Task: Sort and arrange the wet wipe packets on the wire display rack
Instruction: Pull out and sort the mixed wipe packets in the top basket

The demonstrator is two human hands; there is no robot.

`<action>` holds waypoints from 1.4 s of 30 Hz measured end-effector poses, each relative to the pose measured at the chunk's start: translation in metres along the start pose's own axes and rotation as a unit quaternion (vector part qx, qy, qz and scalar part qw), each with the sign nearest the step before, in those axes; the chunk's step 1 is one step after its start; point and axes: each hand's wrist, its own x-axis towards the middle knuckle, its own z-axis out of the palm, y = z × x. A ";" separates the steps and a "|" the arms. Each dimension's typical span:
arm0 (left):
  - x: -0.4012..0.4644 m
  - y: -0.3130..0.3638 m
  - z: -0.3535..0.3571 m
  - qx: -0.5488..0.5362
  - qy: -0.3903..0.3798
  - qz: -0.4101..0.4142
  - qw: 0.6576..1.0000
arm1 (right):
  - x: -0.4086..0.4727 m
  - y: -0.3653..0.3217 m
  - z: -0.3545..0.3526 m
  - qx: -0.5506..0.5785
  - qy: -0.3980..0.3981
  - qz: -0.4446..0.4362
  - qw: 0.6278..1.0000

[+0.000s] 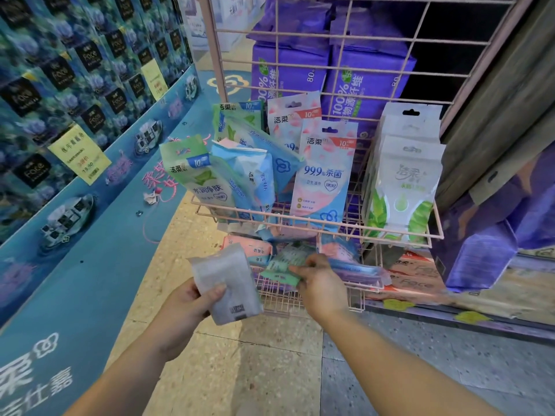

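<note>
In a shop aisle, a pink wire rack [315, 214] holds jumbled wipe packets [326, 172] upright in its upper basket, while the left hand [192, 304], grip clamped on a pale packet [225, 283], apparently keeps it aside as the right hand [321, 283] pinches a green packet [285, 262] from the lower shelf.

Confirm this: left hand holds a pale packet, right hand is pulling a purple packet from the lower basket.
Not quite. The head view shows the right hand gripping a green packet, not a purple one, at the lower basket. The left hand does hold a pale packet.
</note>
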 end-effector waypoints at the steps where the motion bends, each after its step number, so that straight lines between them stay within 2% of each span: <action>1: -0.002 -0.003 -0.001 -0.005 -0.006 -0.009 1.000 | 0.001 -0.001 0.000 0.036 0.018 -0.001 0.999; 6: -0.005 -0.003 -0.001 0.020 -0.040 -0.018 0.999 | -0.014 -0.010 -0.024 0.175 0.070 -0.055 0.981; 10: -0.006 0.011 0.017 0.041 -0.088 -0.019 0.995 | -0.034 -0.028 -0.047 0.283 0.086 -0.022 0.955; 15: -0.012 0.025 0.037 -0.003 -0.119 -0.037 0.992 | -0.049 -0.048 -0.069 0.322 0.059 0.008 0.945; 19: -0.023 0.039 0.043 -0.055 -0.099 -0.020 0.993 | -0.057 -0.062 -0.091 0.480 -0.030 0.029 0.876; 20: -0.024 0.045 0.044 -0.065 -0.091 -0.009 0.994 | -0.058 -0.064 -0.097 0.483 -0.061 0.028 0.873; 22: -0.027 0.060 0.047 -0.090 -0.077 0.018 0.993 | -0.059 -0.069 -0.112 0.427 -0.102 0.024 0.898; 24: -0.028 0.077 0.051 -0.117 -0.067 0.052 0.990 | -0.058 -0.076 -0.128 0.366 -0.093 -0.001 0.926; 26: -0.028 0.096 0.053 -0.141 -0.055 0.090 0.984 | -0.053 -0.090 -0.148 0.357 -0.003 -0.053 0.933; 29: -0.028 0.118 0.047 -0.168 -0.030 0.132 0.976 | -0.030 -0.108 -0.176 0.373 0.185 -0.127 0.900; 31: -0.028 0.125 0.038 -0.170 -0.010 0.143 0.975 | -0.008 -0.112 -0.186 0.307 0.243 -0.145 0.908; 32: -0.028 0.127 0.034 -0.172 -0.002 0.147 0.974 | 0.003 -0.109 -0.188 0.256 0.239 -0.137 0.927; 34: -0.029 0.127 0.026 -0.174 0.011 0.146 0.974 | 0.023 -0.096 -0.183 0.093 0.145 -0.083 0.982; 35: -0.030 0.126 0.024 -0.171 0.016 0.144 0.975 | 0.026 -0.089 -0.178 0.010 0.090 -0.046 0.995; 36: -0.031 0.125 0.024 -0.162 0.021 0.142 0.976 | 0.025 -0.084 -0.173 -0.033 0.068 -0.018 0.997; 38: -0.033 0.121 0.031 -0.128 0.029 0.129 0.983 | 0.015 -0.080 -0.166 0.043 0.147 0.008 0.988; 40: -0.033 0.117 0.046 -0.106 0.024 0.112 0.988 | -0.004 -0.079 -0.160 0.154 0.255 -0.014 0.954; 41: -0.033 0.117 0.058 -0.100 0.016 0.108 0.989 | -0.013 -0.079 -0.157 0.211 0.238 -0.033 0.948; 42: -0.032 0.117 0.070 -0.089 0.009 0.108 0.990 | -0.024 -0.080 -0.156 0.268 0.170 -0.056 0.946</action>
